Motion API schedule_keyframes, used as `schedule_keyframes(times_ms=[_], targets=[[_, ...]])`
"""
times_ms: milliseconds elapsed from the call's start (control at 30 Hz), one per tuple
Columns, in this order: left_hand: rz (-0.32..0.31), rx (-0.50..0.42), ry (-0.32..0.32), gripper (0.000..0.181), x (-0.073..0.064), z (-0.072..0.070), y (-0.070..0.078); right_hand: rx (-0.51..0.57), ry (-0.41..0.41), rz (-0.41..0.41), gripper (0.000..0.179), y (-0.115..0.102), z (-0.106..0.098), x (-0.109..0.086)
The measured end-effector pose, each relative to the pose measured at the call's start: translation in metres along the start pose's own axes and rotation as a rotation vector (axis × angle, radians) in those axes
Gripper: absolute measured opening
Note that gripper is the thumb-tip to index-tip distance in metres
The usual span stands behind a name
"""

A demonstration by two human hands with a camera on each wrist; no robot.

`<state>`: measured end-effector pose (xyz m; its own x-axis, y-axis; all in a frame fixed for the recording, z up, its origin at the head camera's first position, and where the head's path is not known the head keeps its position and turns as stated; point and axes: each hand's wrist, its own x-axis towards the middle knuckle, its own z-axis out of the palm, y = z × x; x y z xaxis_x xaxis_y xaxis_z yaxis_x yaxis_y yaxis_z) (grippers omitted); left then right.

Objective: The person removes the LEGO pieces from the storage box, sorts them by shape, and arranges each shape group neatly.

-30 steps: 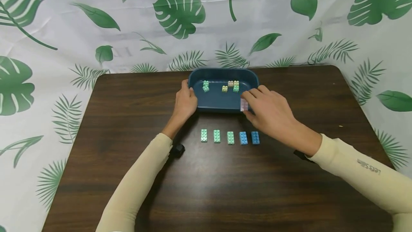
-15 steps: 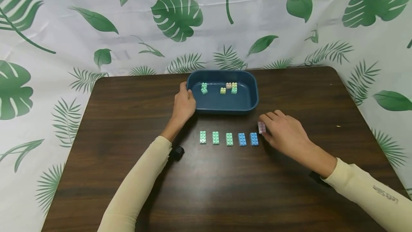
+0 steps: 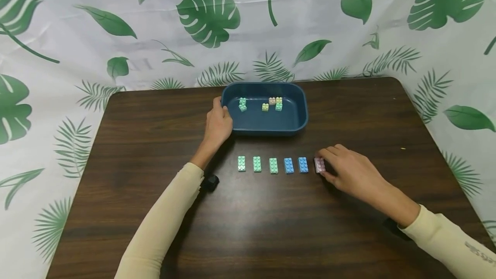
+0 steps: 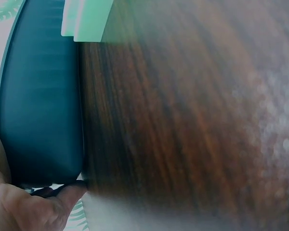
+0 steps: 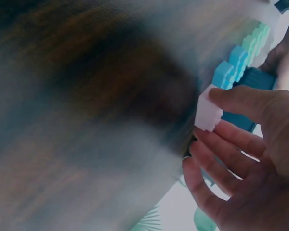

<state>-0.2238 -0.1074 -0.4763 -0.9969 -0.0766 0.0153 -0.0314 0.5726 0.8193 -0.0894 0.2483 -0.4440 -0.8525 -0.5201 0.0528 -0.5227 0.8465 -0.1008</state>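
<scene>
My right hand (image 3: pixel 350 171) pinches a pink building brick (image 3: pixel 319 165) between thumb and fingers, at the right end of a row on the table. In the right wrist view the thumb lies on one side of the pink brick (image 5: pixel 208 111) and fingertips on the other. Just left of it are two blue bricks (image 3: pixel 303 165), then three green bricks (image 3: pixel 257 164), spaced apart. My left hand (image 3: pixel 219 124) grips the left end of a dark blue tray (image 3: pixel 267 125). In the left wrist view, thumb and fingers hold the tray's (image 4: pixel 41 106) end.
Inside the tray lie several small bricks: a green pair (image 3: pixel 242 104) on the left, and yellow (image 3: pixel 265 107), pink (image 3: pixel 272 100) and green ones toward the right. The dark wooden table (image 3: pixel 271 227) meets a leaf-patterned cloth (image 3: pixel 155 25) behind the tray.
My right hand has carried the pink brick from the tray's front right corner out and down to the right end of the row. The left hand stays on the tray.
</scene>
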Motion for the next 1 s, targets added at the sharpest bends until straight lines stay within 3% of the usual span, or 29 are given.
schedule_keyframes(times_ms=[233, 1000], targets=[[-0.011, -0.003, 0.000, 0.043, 0.000, -0.003, 0.001, 0.023, 0.049, -0.015, 0.045, 0.003, 0.007, 0.000], [-0.019, -0.008, -0.006, 0.046, -0.003, -0.001, 0.003, 0.034, 0.066, -0.015, 0.044, 0.004, 0.016, -0.005]])
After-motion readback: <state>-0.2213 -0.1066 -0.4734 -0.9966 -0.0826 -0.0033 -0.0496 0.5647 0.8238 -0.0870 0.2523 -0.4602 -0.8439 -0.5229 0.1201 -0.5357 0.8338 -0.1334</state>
